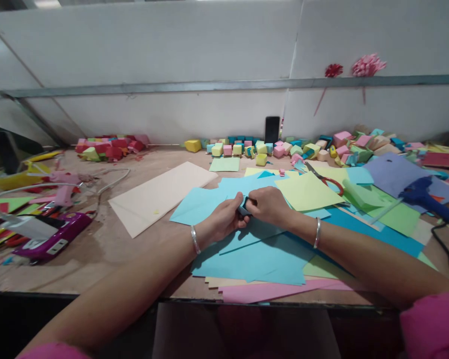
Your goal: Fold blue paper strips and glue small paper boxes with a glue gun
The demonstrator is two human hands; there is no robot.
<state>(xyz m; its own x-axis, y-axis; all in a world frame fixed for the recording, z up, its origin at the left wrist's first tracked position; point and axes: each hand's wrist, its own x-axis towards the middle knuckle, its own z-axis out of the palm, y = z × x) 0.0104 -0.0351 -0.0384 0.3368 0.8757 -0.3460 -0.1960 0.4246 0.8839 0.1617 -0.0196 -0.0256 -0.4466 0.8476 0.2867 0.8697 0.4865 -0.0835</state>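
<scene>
Both hands meet over a spread of light blue paper sheets [254,259] near the middle of the table. Between the thumb and fingers of my left hand [226,217] is a small blue paper box [243,207], its dark hollow side facing up. My right hand [267,204] is closed, with its bent fingers at the box's opening and rim. Those fingers partly hide the box, so its full shape does not show. A pale yellow sheet [309,192] lies just right of my right hand.
Small paper boxes [237,149] line the wall, with a phone [272,129] standing behind them. Orange-handled scissors [327,182] and a blue glue gun [422,197] lie to the right. A purple power strip [62,239], a pink glue gun [65,189] and a cream sheet [160,194] are left.
</scene>
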